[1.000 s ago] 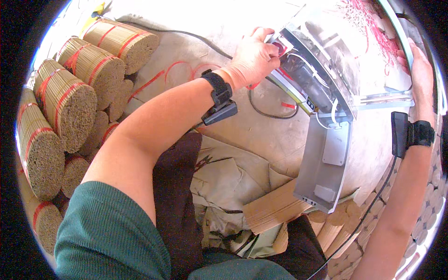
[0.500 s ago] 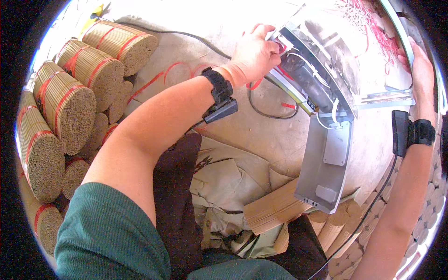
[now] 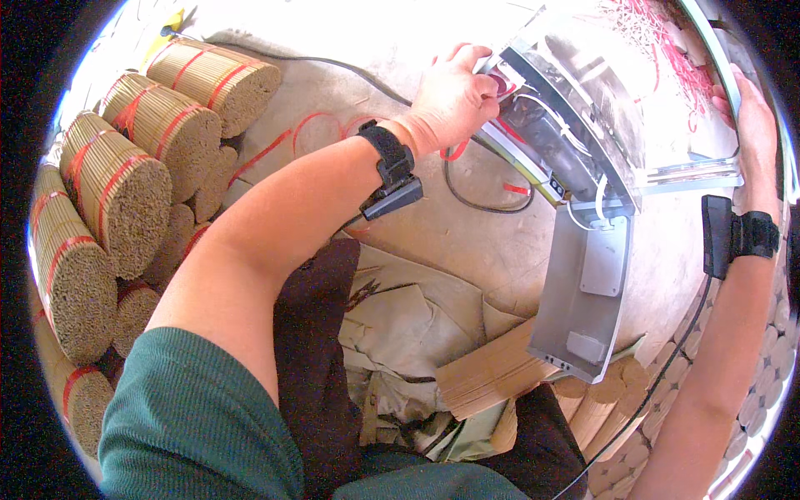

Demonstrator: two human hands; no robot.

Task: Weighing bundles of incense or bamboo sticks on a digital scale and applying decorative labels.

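Note:
A metal machine (image 3: 575,100) with a dark cylinder, white wires and an open grey box (image 3: 579,292) at its near end lies tilted in front of me. My left hand (image 3: 456,96) is at its far left end, fingers bent and closed on a small reddish part there. Exactly what that part is stays partly hidden by the fingers. At the far right, my right hand (image 3: 750,125) grips a curved grey metal frame (image 3: 715,62), thumb on its inner side. Both wrists wear black straps with a black device.
Bundles of thin sticks (image 3: 137,196) tied with red strap are stacked at the left. A black cable (image 3: 333,62) crosses the pale work surface. Tangled red strap scraps (image 3: 654,42) lie behind the machine. A cardboard piece (image 3: 487,367) and more bundles (image 3: 621,383) sit near my legs.
Almost nothing differs. The machine's grey box has shifted very slightly, and a bit more of the reddish part shows beside my left fingers. Both hands keep their places.

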